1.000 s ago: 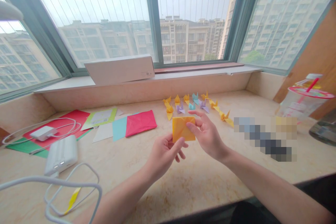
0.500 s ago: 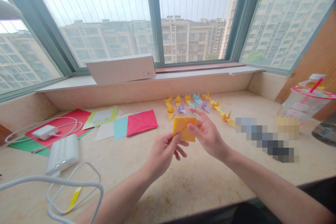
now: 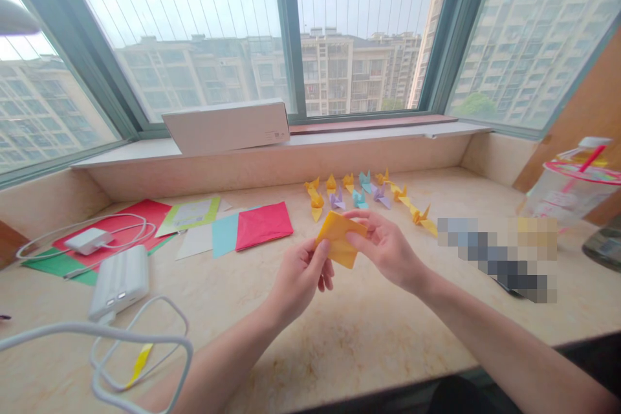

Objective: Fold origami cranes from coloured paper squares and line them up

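Note:
A folded yellow origami paper (image 3: 342,240), roughly square and tilted, is held up above the stone counter. My left hand (image 3: 303,275) pinches its left corner, thumb on the front face. At its right side my right hand (image 3: 383,242) grips the paper between thumb and fingers. Behind it on the counter stand several small folded paper cranes, among them a yellow crane (image 3: 421,215), a light blue crane (image 3: 359,199) and a purple crane (image 3: 381,194). The back of the yellow paper is hidden from me.
Left of my hands lie a pink-red paper packet (image 3: 266,225), a light blue sheet (image 3: 224,236) and other coloured papers. A white power bank (image 3: 120,281) and looping white cable (image 3: 140,335) are nearer. A cup with a red straw (image 3: 565,191) stands right. A white box (image 3: 227,129) rests on the ledge.
The yellow paper has turned clockwise from upright to tilted between my hands. Fingers of both hands have curled in closer to it. The camera view has shifted slightly.

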Demonstrator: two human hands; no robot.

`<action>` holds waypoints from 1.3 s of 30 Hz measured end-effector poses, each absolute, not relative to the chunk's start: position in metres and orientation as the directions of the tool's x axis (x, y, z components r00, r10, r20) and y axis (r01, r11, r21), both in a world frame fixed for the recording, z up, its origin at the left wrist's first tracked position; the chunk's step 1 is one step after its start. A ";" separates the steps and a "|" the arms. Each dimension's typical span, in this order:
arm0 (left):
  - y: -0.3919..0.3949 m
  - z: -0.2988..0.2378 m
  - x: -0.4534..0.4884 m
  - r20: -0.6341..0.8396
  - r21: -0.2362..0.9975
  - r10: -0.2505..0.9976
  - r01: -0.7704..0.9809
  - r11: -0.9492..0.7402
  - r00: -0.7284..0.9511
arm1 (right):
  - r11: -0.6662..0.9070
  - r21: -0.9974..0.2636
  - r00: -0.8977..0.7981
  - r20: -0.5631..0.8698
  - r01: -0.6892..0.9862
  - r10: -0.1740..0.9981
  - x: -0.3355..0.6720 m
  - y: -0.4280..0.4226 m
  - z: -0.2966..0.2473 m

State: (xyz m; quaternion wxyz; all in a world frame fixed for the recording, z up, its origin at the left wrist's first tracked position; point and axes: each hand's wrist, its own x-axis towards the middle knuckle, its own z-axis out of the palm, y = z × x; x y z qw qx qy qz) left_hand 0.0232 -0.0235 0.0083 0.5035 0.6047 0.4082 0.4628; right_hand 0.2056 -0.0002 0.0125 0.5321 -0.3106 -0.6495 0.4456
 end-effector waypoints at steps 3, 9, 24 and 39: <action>-0.021 0.007 0.020 0.138 0.978 0.946 0.112 -0.177 0.294 | 0.447 -0.894 -0.249 0.428 0.021 0.869 0.208 0.001 0.011; -0.020 0.006 0.020 0.165 0.976 0.944 0.092 -0.199 0.285 | 0.455 -0.890 -0.276 0.441 -0.014 0.854 0.208 0.003 0.007; -0.023 0.014 0.020 0.261 0.965 0.922 -0.103 -0.241 0.287 | 0.474 -0.876 -0.213 0.483 -0.094 0.850 0.210 0.004 0.012; -0.024 0.013 0.022 0.303 0.953 0.934 -0.050 -0.299 0.190 | 0.302 -0.946 -0.321 0.323 -0.116 0.890 0.215 0.002 0.013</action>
